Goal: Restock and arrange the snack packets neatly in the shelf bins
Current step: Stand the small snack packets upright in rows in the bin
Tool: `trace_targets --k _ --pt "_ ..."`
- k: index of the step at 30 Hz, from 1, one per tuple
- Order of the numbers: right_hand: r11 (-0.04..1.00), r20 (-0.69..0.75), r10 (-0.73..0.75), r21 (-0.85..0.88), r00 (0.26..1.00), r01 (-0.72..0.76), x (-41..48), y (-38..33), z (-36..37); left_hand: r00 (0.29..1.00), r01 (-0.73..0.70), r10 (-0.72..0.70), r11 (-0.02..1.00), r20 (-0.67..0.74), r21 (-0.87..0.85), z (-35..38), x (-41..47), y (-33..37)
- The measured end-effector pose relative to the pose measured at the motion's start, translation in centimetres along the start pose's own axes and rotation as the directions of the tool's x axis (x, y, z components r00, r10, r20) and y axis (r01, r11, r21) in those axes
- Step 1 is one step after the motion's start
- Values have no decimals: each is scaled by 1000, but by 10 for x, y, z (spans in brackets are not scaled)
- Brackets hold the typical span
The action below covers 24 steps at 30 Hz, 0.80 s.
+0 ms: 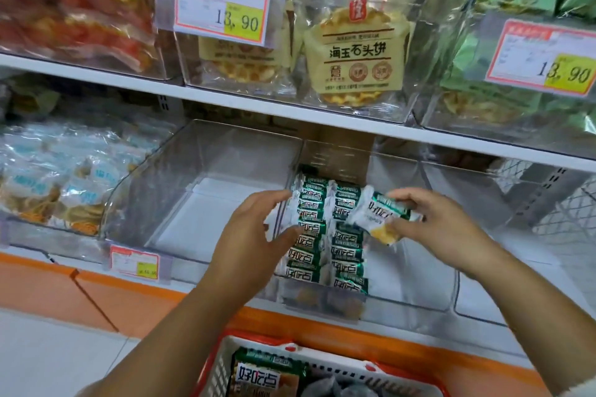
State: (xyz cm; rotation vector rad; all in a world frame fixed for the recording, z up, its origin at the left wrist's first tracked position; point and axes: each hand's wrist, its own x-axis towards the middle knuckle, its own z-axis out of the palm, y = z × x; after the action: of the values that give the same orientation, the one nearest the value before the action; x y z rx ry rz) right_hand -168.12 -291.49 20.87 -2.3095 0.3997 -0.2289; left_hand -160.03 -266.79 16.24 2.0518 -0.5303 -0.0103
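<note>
Two neat rows of green-and-white snack packets [325,235] lie in a clear plastic bin [416,296] on the lower shelf. My right hand [429,219] pinches one loose green-and-white packet [382,214] just above the right-hand row. My left hand [258,229] reaches over the bin's left wall, fingers spread and touching the left row of packets.
A clear empty bin [180,203] stands left of the packets. A red-and-white basket [222,361] with a large green snack bag [267,374] sits below. The upper shelf holds bins of cracker packs [354,58] and price tags [222,6]. Blue packs [64,184] fill the far-left bin.
</note>
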Motion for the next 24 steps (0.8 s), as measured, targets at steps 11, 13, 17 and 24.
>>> trace_targets --k 11,13,17,24 --pt "658 136 -49 -741 990 134 157 75 -14 984 65 -45 991 170 -116 1 16 -41" --pt "604 178 -21 -782 984 155 165 79 -7 986 70 -46 986 159 -152 2 16 -46" --pt "503 215 37 -848 976 167 174 79 1 985 78 -44 977 166 -199 4 16 -47" --pt "402 216 69 -899 974 171 173 71 11 979 78 -41 981 201 -179 1 16 -45"
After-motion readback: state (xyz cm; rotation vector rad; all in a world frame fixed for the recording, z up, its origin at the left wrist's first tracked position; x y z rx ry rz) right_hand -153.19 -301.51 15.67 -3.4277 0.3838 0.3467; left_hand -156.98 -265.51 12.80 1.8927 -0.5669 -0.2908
